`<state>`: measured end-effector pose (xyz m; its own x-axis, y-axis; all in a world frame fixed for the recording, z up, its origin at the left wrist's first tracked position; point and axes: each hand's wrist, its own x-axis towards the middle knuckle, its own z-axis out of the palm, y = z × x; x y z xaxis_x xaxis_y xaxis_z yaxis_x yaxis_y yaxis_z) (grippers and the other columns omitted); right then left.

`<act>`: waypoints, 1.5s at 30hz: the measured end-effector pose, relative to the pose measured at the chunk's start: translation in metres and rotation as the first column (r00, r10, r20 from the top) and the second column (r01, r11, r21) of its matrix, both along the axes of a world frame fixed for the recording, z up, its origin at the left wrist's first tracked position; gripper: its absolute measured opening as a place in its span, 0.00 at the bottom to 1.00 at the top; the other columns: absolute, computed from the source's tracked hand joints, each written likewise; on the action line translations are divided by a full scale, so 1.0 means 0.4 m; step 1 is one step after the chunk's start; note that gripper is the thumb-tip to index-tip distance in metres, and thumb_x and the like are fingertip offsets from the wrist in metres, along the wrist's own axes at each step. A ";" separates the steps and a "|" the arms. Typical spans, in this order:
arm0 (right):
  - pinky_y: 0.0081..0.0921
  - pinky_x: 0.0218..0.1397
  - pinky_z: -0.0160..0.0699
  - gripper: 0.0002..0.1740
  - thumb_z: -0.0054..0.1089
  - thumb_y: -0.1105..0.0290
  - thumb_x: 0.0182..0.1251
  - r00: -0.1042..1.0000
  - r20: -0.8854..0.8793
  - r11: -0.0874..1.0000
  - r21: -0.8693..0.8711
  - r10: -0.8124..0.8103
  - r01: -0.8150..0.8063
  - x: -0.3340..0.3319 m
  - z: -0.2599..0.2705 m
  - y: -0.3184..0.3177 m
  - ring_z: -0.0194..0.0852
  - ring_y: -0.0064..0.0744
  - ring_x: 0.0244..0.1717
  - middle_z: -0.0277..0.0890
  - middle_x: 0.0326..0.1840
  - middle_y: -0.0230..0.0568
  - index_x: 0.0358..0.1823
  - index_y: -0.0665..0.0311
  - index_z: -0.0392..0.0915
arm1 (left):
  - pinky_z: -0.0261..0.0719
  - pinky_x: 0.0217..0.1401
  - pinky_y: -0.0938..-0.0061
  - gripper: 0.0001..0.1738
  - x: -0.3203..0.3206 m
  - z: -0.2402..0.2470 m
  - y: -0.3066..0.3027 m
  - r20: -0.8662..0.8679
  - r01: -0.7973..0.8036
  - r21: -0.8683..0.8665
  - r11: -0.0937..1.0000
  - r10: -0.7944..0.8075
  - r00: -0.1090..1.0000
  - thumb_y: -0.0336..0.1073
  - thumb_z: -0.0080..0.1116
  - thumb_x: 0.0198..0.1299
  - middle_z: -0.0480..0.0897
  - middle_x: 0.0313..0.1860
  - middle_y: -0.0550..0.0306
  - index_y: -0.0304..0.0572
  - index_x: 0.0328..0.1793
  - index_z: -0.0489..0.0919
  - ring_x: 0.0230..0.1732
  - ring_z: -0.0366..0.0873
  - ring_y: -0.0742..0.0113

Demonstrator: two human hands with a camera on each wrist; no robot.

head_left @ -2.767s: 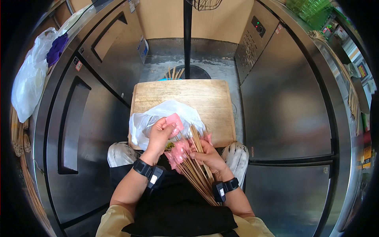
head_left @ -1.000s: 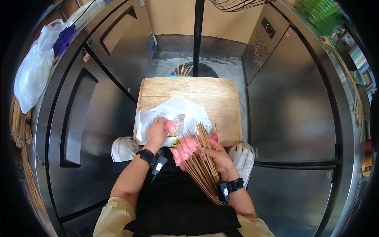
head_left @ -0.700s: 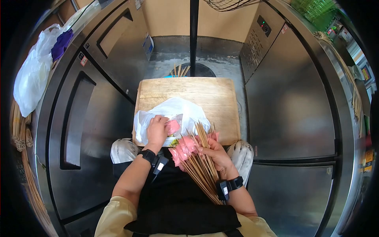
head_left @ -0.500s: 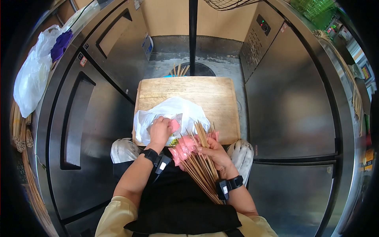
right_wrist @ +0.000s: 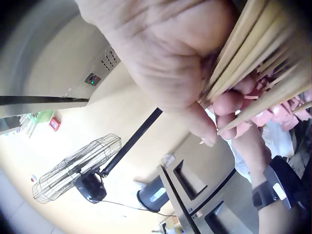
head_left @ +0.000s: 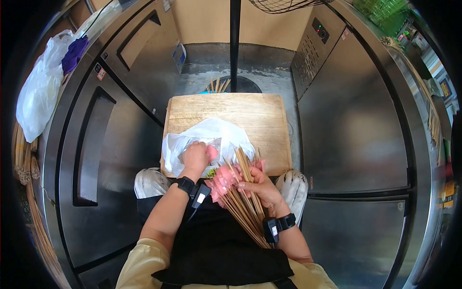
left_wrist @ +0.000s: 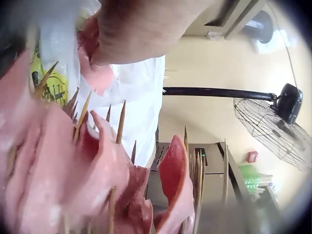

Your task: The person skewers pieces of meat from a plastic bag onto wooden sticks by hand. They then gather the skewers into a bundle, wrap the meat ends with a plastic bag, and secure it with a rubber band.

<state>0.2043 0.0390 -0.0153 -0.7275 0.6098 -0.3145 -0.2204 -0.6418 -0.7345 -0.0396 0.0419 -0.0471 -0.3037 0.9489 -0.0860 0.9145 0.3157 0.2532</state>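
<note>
In the head view the left hand (head_left: 195, 158) reaches into an open white plastic bag (head_left: 219, 128), its fingers on a pink slice (head_left: 211, 153). The left wrist view shows that hand (left_wrist: 141, 29) pinching the pink slice (left_wrist: 97, 77). My right hand (head_left: 262, 189) grips a bundle of thin wooden skewers (head_left: 244, 212); pink folded slices (head_left: 223, 180) are threaded near their pointed ends. Up close in the right wrist view, the right hand (right_wrist: 170, 63) curls its fingers round the skewers (right_wrist: 253, 44). A yellow-green wrapper (left_wrist: 51, 85) lies by the bag.
The bag lies on a wooden board (head_left: 262, 115) over the knees. Steel cabinets (head_left: 353, 115) flank both sides. Behind the board are a black pole (head_left: 234, 48) and more upright skewers (head_left: 218, 85). A white bag (head_left: 41, 91) hangs at left; a wire fan (right_wrist: 78, 165) stands beyond.
Since the earliest frame, my left hand has gone from holding a pink slice above the skewers down into the bag. Lately it has shifted slightly; the right hand keeps its grip on the bundle.
</note>
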 end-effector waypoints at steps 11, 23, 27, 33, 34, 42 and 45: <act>0.10 0.21 0.64 0.22 0.65 0.78 0.55 0.989 0.151 0.997 0.071 0.004 -0.015 0.002 -0.021 0.013 0.70 0.16 0.23 0.75 0.30 0.33 0.51 0.63 0.69 | 0.77 0.40 0.61 0.08 -0.007 -0.064 -0.031 0.136 -0.030 0.330 0.943 -0.016 0.991 0.27 0.65 0.43 0.78 0.32 0.49 0.39 0.31 0.78 0.37 0.78 0.50; 0.09 0.21 0.62 0.18 0.66 0.78 0.55 0.987 0.153 0.998 0.051 -0.045 0.038 -0.010 -0.018 0.007 0.66 0.15 0.18 0.77 0.29 0.33 0.46 0.63 0.70 | 0.76 0.41 0.58 0.10 -0.036 -0.043 0.003 0.192 -0.020 0.056 0.998 0.009 0.981 0.35 0.66 0.43 0.79 0.34 0.46 0.39 0.29 0.79 0.38 0.78 0.46; 0.10 0.21 0.65 0.23 0.66 0.78 0.55 0.989 0.146 0.998 0.056 -0.023 0.015 -0.005 -0.033 0.005 0.71 0.16 0.26 0.74 0.33 0.30 0.52 0.63 0.69 | 0.75 0.39 0.61 0.10 -0.021 -0.042 0.003 0.131 -0.013 0.101 0.995 0.000 0.991 0.35 0.68 0.42 0.79 0.31 0.48 0.41 0.26 0.78 0.35 0.78 0.49; 0.10 0.23 0.67 0.26 0.66 0.78 0.55 0.991 0.129 0.998 0.053 0.018 -0.025 0.000 -0.041 0.005 0.72 0.15 0.31 0.72 0.38 0.29 0.56 0.62 0.68 | 0.77 0.43 0.57 0.10 -0.009 -0.019 -0.003 0.106 -0.004 0.034 0.999 0.001 0.994 0.37 0.65 0.46 0.80 0.36 0.45 0.39 0.31 0.79 0.40 0.79 0.47; 0.09 0.23 0.67 0.26 0.66 0.78 0.55 0.992 0.126 0.998 0.051 0.015 -0.022 0.000 -0.036 0.005 0.72 0.15 0.31 0.72 0.38 0.29 0.56 0.62 0.68 | 0.76 0.42 0.58 0.10 -0.011 -0.022 -0.002 0.096 -0.003 0.035 0.999 0.000 0.995 0.37 0.66 0.45 0.80 0.35 0.46 0.40 0.30 0.78 0.39 0.79 0.47; 0.08 0.24 0.66 0.23 0.65 0.80 0.56 0.997 0.070 1.000 0.001 -0.023 0.023 -0.004 -0.013 0.001 0.72 0.15 0.25 0.76 0.31 0.31 0.53 0.65 0.69 | 0.76 0.40 0.60 0.12 -0.026 -0.027 0.012 0.138 -0.022 -0.067 0.998 0.031 0.990 0.38 0.67 0.43 0.80 0.32 0.50 0.43 0.31 0.78 0.38 0.79 0.49; 0.08 0.24 0.66 0.23 0.65 0.79 0.56 0.997 0.072 1.000 -0.005 -0.021 0.022 -0.004 -0.013 0.000 0.72 0.15 0.25 0.76 0.32 0.31 0.54 0.65 0.69 | 0.76 0.40 0.60 0.11 -0.017 -0.015 0.004 0.105 0.003 -0.049 0.999 0.002 0.994 0.37 0.67 0.43 0.81 0.32 0.50 0.44 0.30 0.78 0.38 0.80 0.50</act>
<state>0.2029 0.0390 -0.0205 -0.6897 0.6230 -0.3690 -0.1813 -0.6420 -0.7450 -0.0464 0.0434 -0.0531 -0.2901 0.9430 -0.1634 0.8839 0.3294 0.3319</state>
